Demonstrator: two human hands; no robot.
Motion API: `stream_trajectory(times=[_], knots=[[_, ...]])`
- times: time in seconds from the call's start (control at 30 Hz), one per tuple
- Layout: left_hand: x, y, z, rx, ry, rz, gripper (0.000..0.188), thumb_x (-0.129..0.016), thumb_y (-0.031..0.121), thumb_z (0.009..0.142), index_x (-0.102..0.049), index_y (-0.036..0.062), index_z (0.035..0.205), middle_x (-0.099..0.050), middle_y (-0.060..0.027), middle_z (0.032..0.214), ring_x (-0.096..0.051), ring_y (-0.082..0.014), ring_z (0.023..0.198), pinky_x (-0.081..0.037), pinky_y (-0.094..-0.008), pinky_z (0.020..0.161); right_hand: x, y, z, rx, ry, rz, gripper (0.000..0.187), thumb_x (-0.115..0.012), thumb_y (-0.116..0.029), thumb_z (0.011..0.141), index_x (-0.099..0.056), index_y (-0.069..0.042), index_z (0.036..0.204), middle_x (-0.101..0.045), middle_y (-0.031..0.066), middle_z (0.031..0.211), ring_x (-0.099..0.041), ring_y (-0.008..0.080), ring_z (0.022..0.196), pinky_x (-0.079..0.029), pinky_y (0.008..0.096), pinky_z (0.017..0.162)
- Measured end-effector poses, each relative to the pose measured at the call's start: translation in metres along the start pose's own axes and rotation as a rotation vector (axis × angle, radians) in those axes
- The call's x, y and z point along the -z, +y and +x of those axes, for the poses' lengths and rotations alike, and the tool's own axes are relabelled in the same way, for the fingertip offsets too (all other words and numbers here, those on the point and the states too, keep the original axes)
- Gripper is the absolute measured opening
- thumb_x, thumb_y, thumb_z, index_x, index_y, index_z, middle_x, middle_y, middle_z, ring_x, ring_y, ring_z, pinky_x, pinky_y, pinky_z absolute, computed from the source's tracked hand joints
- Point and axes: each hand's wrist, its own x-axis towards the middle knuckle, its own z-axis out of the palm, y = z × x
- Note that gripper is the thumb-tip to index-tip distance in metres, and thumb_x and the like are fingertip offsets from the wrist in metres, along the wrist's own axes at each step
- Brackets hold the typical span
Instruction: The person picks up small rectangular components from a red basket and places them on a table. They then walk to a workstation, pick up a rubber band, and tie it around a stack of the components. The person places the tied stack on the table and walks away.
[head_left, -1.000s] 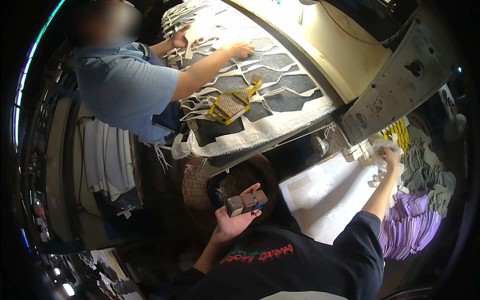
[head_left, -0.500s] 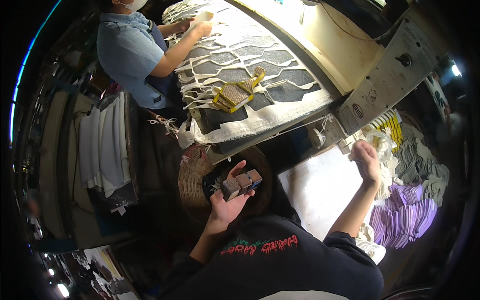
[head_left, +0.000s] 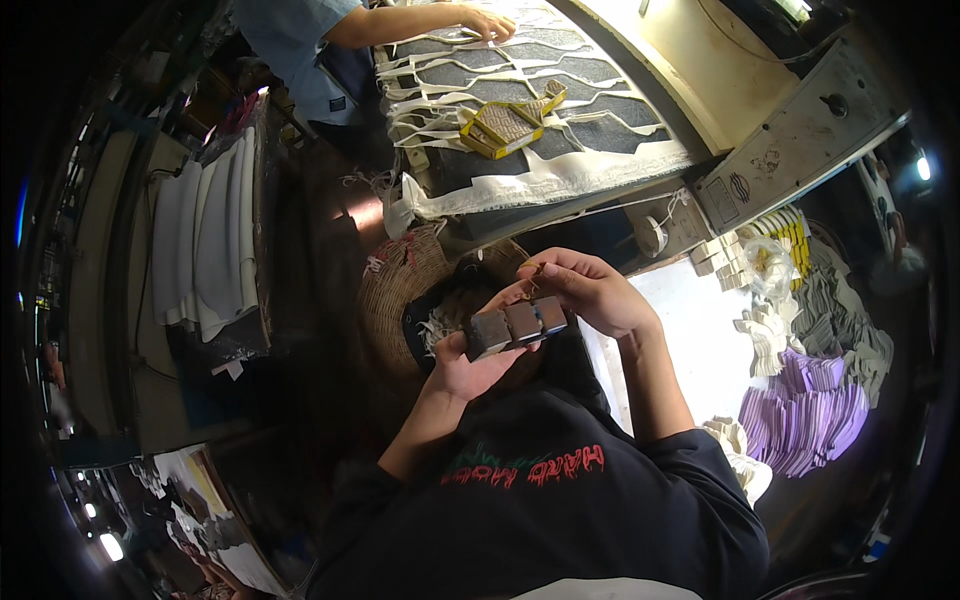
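My left grip [head_left: 468,374] is curled around a row of dark brown blocks [head_left: 522,323] in front of me, left of the white counter [head_left: 690,345], while my right grip [head_left: 604,300], thumb and fingers together, pinches a thin amber band [head_left: 531,288] at the blocks' far side, stacked purple cut pieces [head_left: 803,415] lying well off to the right.

Glare at top, dim, perhaps blurred edges.

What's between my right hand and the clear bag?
In the head view, going from your right hand to the clear bag, there's a bare stretch of white board, then stacked white pieces right by the bag.
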Motion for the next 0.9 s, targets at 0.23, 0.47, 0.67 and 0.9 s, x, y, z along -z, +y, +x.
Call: stream_trajectory(times=[0.23, 0.47, 0.67, 0.9], knots=[[0.008, -0.005, -0.024, -0.005, 0.002, -0.081, 0.110, -0.078, 0.063, 0.066, -0.034, 0.0058, 0.149, -0.051, -0.0115, 0.140, -0.052, -0.0234, 0.128, -0.041, -0.0400, 0.105, -0.011, 0.027, -0.008, 0.051, -0.078, 0.119, 0.024, -0.049, -0.019, 0.108, -0.065, -0.001, 0.113, -0.069, 0.0062, 0.109, -0.065, 0.0150, 0.106, -0.050, 0.0304, 0.095], [0.008, -0.008, -0.038, 0.082, -0.050, -0.081, 0.118, -0.081, 0.064, 0.064, -0.032, 0.0019, 0.151, -0.053, -0.0114, 0.138, -0.055, -0.0223, 0.124, -0.045, -0.0387, 0.099, -0.018, 0.051, -0.013, 0.140, 0.043, 0.280, 0.016, -0.055, -0.017, 0.103, -0.062, -0.003, 0.103, -0.066, 0.0057, 0.094, -0.064, 0.0169, 0.092, -0.050, 0.0313, 0.087], [0.004, -0.007, -0.043, 0.121, -0.059, -0.021, 0.128, -0.082, 0.065, 0.064, -0.026, -0.0080, 0.153, -0.052, -0.0137, 0.141, -0.055, -0.0213, 0.123, -0.045, -0.0356, 0.097, -0.018, 0.039, -0.025, 0.260, 0.254, 0.282, 0.018, -0.055, -0.022, 0.105, -0.064, -0.006, 0.108, -0.064, 0.0002, 0.094, -0.060, 0.0097, 0.084, -0.049, 0.0281, 0.080], [-0.002, 0.005, -0.036, -0.062, 0.025, 0.106, 0.124, -0.078, 0.069, 0.067, -0.029, -0.0022, 0.155, -0.033, -0.0118, 0.161, -0.051, -0.0222, 0.130, -0.045, -0.0379, 0.095, -0.023, 0.032, -0.026, 0.228, 0.185, 0.217, 0.020, -0.054, -0.022, 0.105, -0.065, -0.006, 0.111, -0.063, -0.0023, 0.093, -0.057, 0.0072, 0.084, -0.045, 0.0253, 0.077]])
